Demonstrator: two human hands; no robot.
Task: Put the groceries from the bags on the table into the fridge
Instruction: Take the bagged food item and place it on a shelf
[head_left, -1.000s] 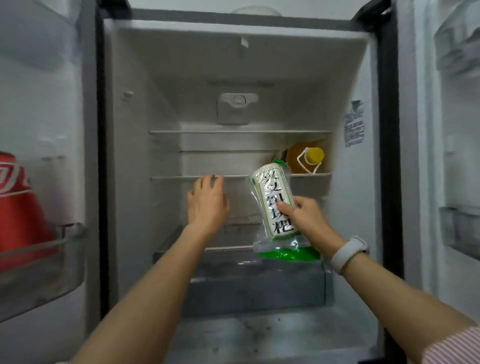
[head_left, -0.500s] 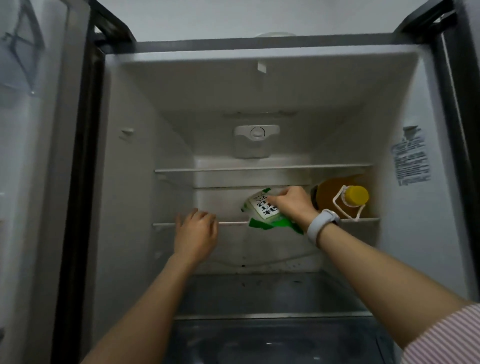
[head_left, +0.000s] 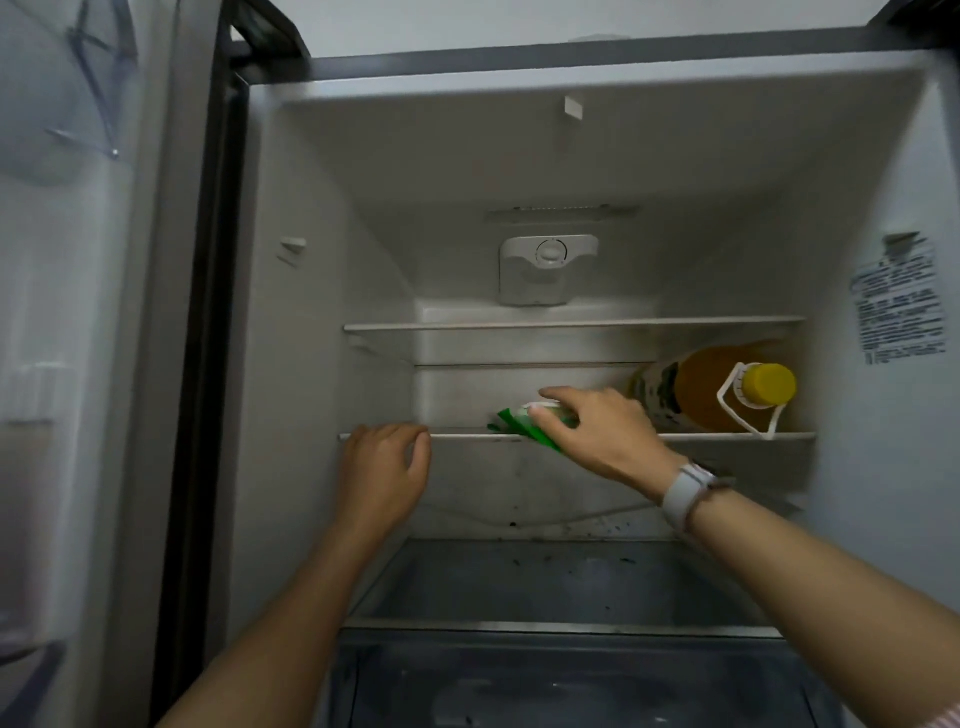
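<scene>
The fridge stands open in front of me. A green and white food packet (head_left: 511, 421) lies on the middle glass shelf (head_left: 727, 437), mostly hidden behind my right hand (head_left: 597, 434). That hand reaches over the shelf edge, with thumb and fingers curled round the packet. My left hand (head_left: 384, 473) rests against the shelf's front edge at the left, fingers loosely curled, holding nothing.
An amber bottle with a yellow cap (head_left: 722, 392) lies on its side at the right of the same shelf. Above is an upper shelf (head_left: 571, 326), below a dark drawer (head_left: 561, 587). The open door (head_left: 78, 364) stands at the left.
My right hand has pushed the packet from upright in front of the shelf down flat onto the middle shelf. The view has moved closer and tilted upward. My left hand stays by the shelf edge.
</scene>
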